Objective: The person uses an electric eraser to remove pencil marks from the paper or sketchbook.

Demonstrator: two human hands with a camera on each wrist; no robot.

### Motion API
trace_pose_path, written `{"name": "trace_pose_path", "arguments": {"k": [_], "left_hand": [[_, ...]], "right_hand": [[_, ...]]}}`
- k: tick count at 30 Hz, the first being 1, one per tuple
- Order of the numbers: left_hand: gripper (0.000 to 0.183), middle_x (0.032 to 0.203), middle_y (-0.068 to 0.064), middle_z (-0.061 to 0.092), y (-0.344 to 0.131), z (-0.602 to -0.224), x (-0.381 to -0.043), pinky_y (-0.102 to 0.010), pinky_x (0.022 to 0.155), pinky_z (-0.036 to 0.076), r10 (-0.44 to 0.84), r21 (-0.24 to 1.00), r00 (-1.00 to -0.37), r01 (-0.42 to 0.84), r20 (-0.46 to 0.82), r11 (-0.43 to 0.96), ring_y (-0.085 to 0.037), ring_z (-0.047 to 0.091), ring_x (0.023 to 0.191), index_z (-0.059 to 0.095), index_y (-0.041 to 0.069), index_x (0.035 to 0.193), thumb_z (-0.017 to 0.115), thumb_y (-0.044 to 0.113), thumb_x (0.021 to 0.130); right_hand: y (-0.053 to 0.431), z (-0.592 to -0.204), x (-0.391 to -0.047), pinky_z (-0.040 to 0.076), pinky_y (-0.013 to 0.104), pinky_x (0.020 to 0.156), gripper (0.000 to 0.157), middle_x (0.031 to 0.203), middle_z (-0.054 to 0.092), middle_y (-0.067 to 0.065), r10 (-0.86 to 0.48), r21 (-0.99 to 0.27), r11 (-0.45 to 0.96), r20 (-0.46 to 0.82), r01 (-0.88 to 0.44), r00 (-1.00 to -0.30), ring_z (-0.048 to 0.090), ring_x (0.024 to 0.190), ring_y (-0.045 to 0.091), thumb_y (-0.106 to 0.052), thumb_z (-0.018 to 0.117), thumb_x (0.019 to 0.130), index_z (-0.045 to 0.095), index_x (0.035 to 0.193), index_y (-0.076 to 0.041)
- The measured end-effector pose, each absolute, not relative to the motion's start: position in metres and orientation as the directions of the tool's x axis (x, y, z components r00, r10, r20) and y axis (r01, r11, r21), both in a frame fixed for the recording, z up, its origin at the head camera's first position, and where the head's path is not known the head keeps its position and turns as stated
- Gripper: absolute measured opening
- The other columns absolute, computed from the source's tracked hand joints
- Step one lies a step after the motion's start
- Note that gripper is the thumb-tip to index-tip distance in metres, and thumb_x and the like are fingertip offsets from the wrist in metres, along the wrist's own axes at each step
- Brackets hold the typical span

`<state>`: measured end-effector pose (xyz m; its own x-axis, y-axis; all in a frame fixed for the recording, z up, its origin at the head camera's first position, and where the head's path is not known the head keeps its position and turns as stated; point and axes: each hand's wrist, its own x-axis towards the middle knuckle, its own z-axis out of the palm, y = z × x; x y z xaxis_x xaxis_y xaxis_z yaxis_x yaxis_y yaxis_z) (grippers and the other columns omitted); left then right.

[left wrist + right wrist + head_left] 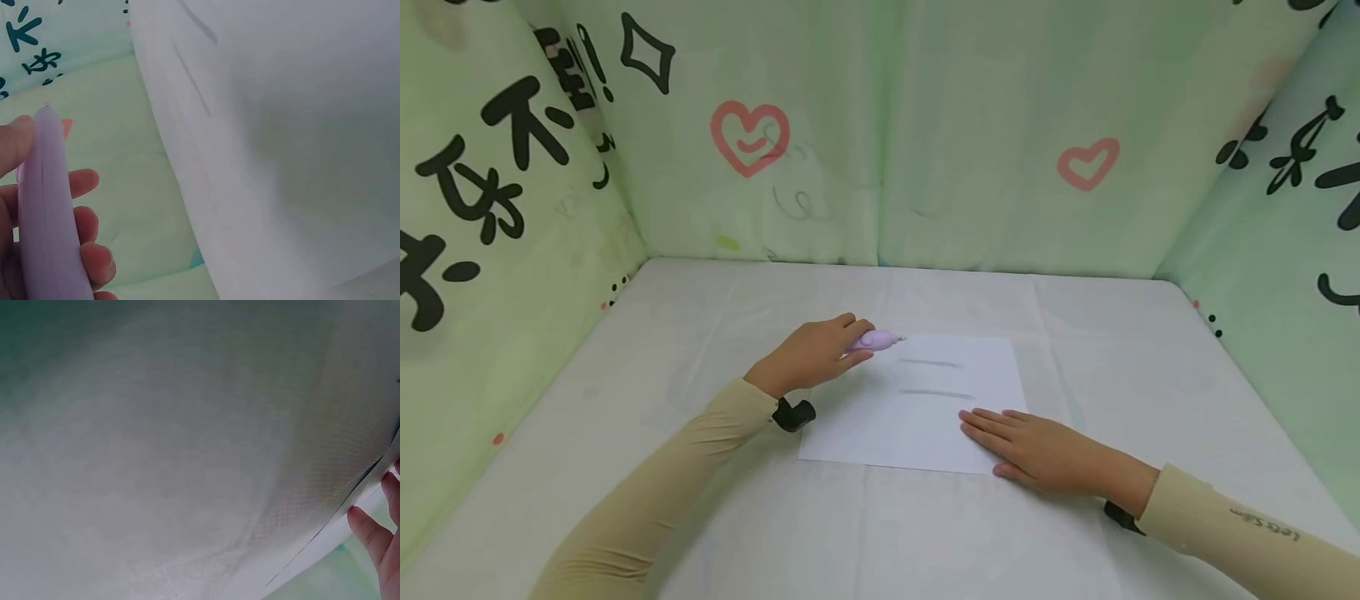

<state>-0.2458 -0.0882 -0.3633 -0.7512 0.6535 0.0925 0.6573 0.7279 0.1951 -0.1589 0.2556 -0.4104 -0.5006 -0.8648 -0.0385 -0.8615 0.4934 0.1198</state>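
Observation:
A lilac correction tape [875,340] is gripped in my left hand [817,353], its narrow tip pointing right above the far left part of a white sheet of paper [880,433]. Seen from the left wrist, the thumb lies along one side of the lilac body [53,212] and the fingers curl round the other; the tip is clear of the paper. Two grey strips, a far strip [931,362] and a near strip [937,394], run roughly parallel across the sheet. My right hand [1048,450] lies flat, straight fingers resting on the paper's near right corner.
The paper lies on a white-covered table [775,533]. A pale green curtain [955,100] with hearts and black lettering encloses the back and both sides. Dark bands sit on the wrists, including a black wrist mount [793,414] on the left.

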Motion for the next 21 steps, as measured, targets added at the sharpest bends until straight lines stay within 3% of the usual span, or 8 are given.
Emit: {"name": "trace_pose_path", "arguments": {"k": [7, 15, 21], "left_hand": [[0.034, 0.094, -0.003, 0.057, -0.082, -0.365, -0.245, -0.028, 0.064, 0.045, 0.654, 0.161, -0.746, 0.666, 0.129, 0.728, -0.013, 0.051, 0.070, 0.056, 0.014, 0.120, 0.048, 0.037, 0.097], [0.036, 0.095, -0.005, 0.057, -0.078, -0.367, -0.251, -0.030, 0.065, 0.046, 0.605, 0.174, -0.786, 0.618, 0.128, 0.766, -0.014, 0.051, 0.072, 0.057, 0.014, 0.122, 0.050, 0.038, 0.096], [0.036, 0.097, -0.005, 0.058, -0.077, -0.369, -0.253, -0.029, 0.065, 0.045, 0.607, 0.181, -0.789, 0.613, 0.093, 0.769, -0.014, 0.051, 0.073, 0.056, 0.015, 0.125, 0.049, 0.037, 0.097]], "right_hand": [[0.251, -0.398, -0.168, 0.040, 0.042, 0.103, 0.058, 0.150, 0.037, 0.010, -0.843, 0.097, 0.524, -0.085, -0.846, -0.531, 0.040, 0.135, 0.026, -0.036, 0.049, 0.097, 0.037, 0.143, -0.003], [0.261, -0.387, -0.204, 0.034, 0.048, 0.107, 0.068, 0.149, 0.036, 0.017, -0.697, -0.001, 0.715, -0.071, -0.699, -0.713, 0.037, 0.136, 0.033, -0.036, 0.060, 0.090, 0.035, 0.142, 0.002], [0.264, -0.396, -0.217, 0.025, 0.050, 0.112, 0.083, 0.154, 0.026, 0.017, -0.636, -0.122, 0.772, -0.182, -0.624, -0.750, 0.027, 0.141, 0.034, -0.051, 0.056, 0.089, 0.026, 0.146, 0.001]]}}
